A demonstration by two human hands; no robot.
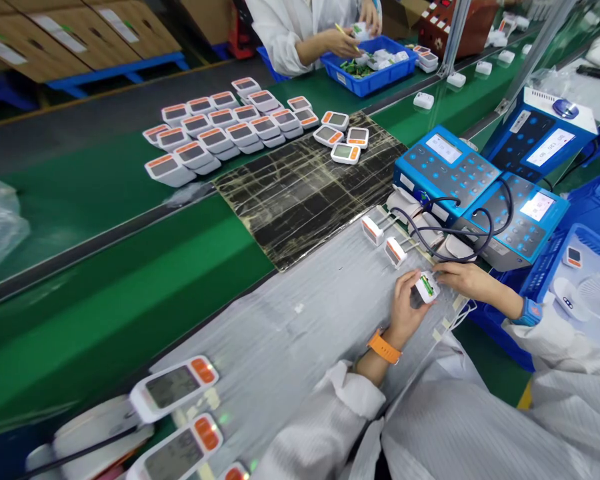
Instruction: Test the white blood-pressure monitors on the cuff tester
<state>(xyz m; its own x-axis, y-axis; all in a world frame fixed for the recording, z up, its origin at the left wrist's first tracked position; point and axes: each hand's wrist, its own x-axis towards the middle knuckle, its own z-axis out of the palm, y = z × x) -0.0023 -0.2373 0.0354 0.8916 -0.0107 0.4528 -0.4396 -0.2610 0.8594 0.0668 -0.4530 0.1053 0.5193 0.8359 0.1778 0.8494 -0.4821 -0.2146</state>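
The head view shows a grey worktop (290, 347), with blue testers (447, 177) at its far right, their screen writing too small to read. The left hand (409, 308) pinches a white device (427, 287) over the worktop, open side up, its green strip's long axis slanting from upper left to lower right. The right hand (461, 280) meets its far edge, grip unclear.

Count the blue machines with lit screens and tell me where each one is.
3: the left machine, the front-right machine beside it, and the rear machine, farther back.
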